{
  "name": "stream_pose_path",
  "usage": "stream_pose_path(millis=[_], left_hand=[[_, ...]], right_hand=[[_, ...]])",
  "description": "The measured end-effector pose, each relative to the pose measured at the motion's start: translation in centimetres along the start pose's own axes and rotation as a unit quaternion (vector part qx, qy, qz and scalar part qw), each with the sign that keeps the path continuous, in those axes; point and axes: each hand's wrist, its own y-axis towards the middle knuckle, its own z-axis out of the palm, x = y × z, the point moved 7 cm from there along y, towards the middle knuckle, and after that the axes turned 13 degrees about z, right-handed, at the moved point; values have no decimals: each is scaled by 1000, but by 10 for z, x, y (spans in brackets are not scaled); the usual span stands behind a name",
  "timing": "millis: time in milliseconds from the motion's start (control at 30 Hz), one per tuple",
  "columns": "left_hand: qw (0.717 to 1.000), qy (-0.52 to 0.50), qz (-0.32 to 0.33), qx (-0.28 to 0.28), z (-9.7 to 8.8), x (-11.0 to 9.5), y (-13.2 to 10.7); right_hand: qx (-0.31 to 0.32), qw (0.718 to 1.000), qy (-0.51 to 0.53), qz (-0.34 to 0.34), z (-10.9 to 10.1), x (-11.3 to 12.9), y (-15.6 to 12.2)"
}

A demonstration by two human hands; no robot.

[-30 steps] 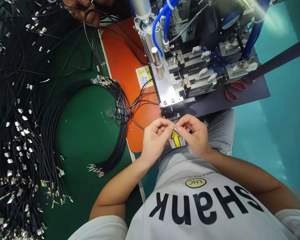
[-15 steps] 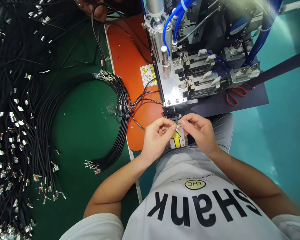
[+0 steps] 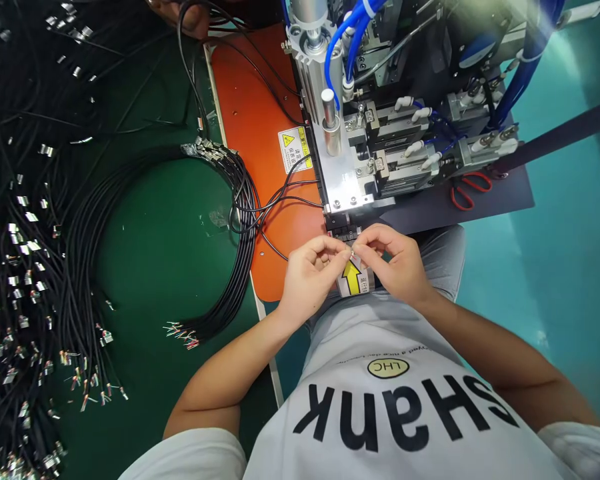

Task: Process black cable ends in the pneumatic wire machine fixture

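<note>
My left hand (image 3: pixel 307 277) pinches thumb and forefinger together at the front of the machine. Facing it, my right hand (image 3: pixel 397 263) is closed in the same kind of pinch, and the fingertips of both hands nearly meet. Between them show the tiny pale ends of thin wires (image 3: pixel 352 253), mostly hidden by the fingers. Just below the fingertips is a label with a yellow arrow (image 3: pixel 351 277). A black clamp block (image 3: pixel 344 230) of the machine lies right behind them.
A bundle of black cables (image 3: pixel 245 267) curves over the green table (image 3: pixel 155 247) and the orange plate (image 3: pixel 233 87). More cables (image 3: pixel 25 267) are heaped at left. The pneumatic machine (image 3: pixel 345 173) stands ahead, with red-handled scissors (image 3: pixel 470 190) beside it. Another person's hand (image 3: pixel 193 20) shows at top.
My right hand has moved slightly left, closing the small gap to my left hand. Coloured wire strands that showed between the fingertips are now mostly covered. The view has shifted a little.
</note>
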Motion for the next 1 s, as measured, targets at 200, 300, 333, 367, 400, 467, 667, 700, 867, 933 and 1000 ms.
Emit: stream_pose_path(millis=[200, 300, 333, 367, 400, 467, 667, 700, 867, 933, 1000], left_hand=[[999, 32, 0, 23, 2, -2, 5], [999, 27, -2, 23, 2, -1, 8], [1000, 23, -1, 19, 1, -2, 8], [1000, 20, 0, 14, 0, -2, 8], [1000, 18, 2, 10, 0, -3, 9], [1000, 18, 5, 4, -1, -4, 9], [1000, 26, 10, 6, 1, -4, 7], [1000, 28, 10, 7, 1, -4, 7], [1000, 29, 5, 7, 0, -2, 6], [1000, 23, 4, 7, 1, -1, 6], [1000, 17, 4, 6, 1, -1, 6]], right_hand=[[-37, 997, -65, -38, -5, 7, -1], [-30, 998, -53, -14, -8, 3, 0], [-19, 999, -41, 4, -8, 1, 0], [-6, 999, -30, 21, -8, -2, 1], [6, 999, -20, 37, -9, -4, 1], [21, 998, -1, 56, -9, -6, 1], [31, 996, 38, 70, -4, -4, 2], [31, 996, 41, 73, -3, -5, 2], [38, 994, 59, 78, 0, -7, 2], [35, 995, 60, 78, 0, -7, 2], [23, 995, 57, 78, -1, -8, 1]])
